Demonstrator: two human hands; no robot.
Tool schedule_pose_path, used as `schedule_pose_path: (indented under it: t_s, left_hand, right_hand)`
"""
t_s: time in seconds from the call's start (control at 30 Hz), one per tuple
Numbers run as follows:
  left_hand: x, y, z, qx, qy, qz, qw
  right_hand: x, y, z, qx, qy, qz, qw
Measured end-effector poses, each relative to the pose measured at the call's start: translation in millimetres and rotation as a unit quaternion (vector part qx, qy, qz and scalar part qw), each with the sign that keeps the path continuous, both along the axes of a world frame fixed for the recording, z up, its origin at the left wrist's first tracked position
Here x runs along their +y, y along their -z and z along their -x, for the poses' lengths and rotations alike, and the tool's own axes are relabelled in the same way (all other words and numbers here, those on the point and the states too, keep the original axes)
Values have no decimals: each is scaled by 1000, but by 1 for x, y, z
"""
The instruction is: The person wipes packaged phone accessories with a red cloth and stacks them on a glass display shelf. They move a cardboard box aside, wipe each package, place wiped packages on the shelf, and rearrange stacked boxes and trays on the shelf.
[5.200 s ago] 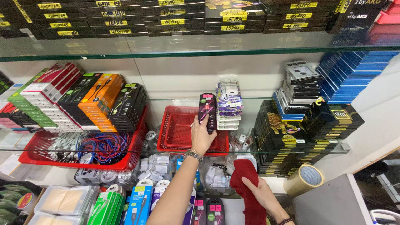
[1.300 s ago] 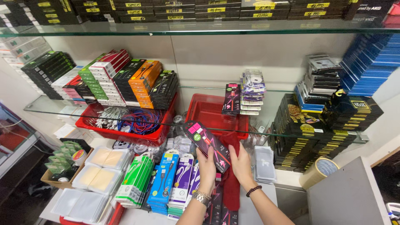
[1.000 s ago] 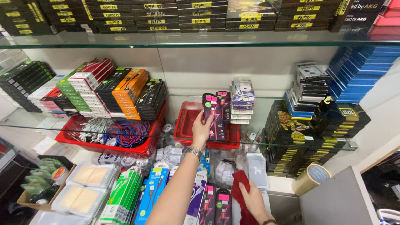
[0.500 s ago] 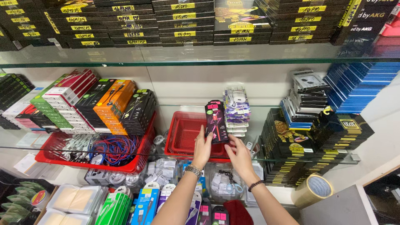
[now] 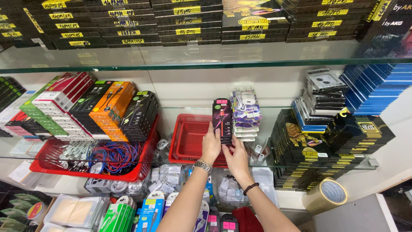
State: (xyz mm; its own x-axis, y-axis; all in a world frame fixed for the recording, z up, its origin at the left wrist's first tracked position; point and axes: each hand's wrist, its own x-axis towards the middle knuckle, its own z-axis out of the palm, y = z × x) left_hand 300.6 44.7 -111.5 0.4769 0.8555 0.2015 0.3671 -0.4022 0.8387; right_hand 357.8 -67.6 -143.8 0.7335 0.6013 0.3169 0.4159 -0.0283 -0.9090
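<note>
Both hands work at a small red basket (image 5: pixel 189 139) that stands on the glass shelf (image 5: pixel 274 161) at the middle of the display. A stack of black and pink cable packs (image 5: pixel 222 120) stands upright at the basket's right edge, its tops rising well above the basket rim. The left hand (image 5: pixel 210 146), with a metal watch (image 5: pixel 203 165) on the wrist, presses against the lower left side of the stack, fingers wrapped onto it. The right hand (image 5: pixel 235 158), with a dark bead bracelet (image 5: pixel 250 188) on the wrist, sits just below and to the right of the stack's foot, fingers curled up against it; how firmly it clamps cannot be told. The stack is thus held between the two hands, upright. Just right of the basket, touching the held stack, stands a pile of white and purple packs (image 5: pixel 244 114). Further right of the basket rise stacks of black boxes with gold print (image 5: pixel 309 150), and beyond them blue boxes (image 5: pixel 377 88). Left of the basket sits a larger red basket (image 5: pixel 141 165) holding coiled blue and red cables (image 5: pixel 113 154), with leaning rows of orange, black, green and red boxes (image 5: pixel 107 109) above it. Below and right of the small basket, a roll of brown tape (image 5: pixel 328 195) lies on the lower level. Below the basket, hanging packs in green and blue (image 5: pixel 137 212) fill the lower level.
</note>
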Motion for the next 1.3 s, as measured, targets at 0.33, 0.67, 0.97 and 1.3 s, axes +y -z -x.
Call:
schedule_pose_path:
  t_s: [0.33, 0.67, 0.97, 1.3]
  left_hand:
    - [-6, 15, -18, -97, -12, 3, 995]
    - [-65, 29, 128, -123, 31, -9, 992]
    - [-170, 75, 227, 60, 29, -143, 987]
    - [-191, 92, 244, 323, 118, -128, 930]
  right_hand:
    - [4, 16, -12, 112, -18, -2, 994]
    - [-149, 85, 29, -48, -117, 357, 925]
    - [-194, 122, 68, -85, -257, 404, 874]
    - [-171, 105, 140, 116, 6, 481, 869]
